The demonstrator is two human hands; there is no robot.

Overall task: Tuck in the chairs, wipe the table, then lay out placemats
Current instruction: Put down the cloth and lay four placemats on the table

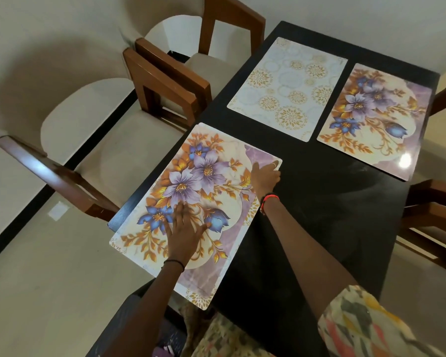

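With our left grip point(183, 228) spread flat on the purple-flowered rectangular placemat point(204, 161) and our right grip point(265, 177) pinching its far corner, we square it to the edge of the black desk point(307, 215).

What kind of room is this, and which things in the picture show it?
Most likely a dining area in a home. A dark table has cushioned wooden chairs standing along its sides, and patterned placemats lie on it, as if at places for a meal.

Left hand point(184, 228) flat; right hand point(265, 177) farther forward.
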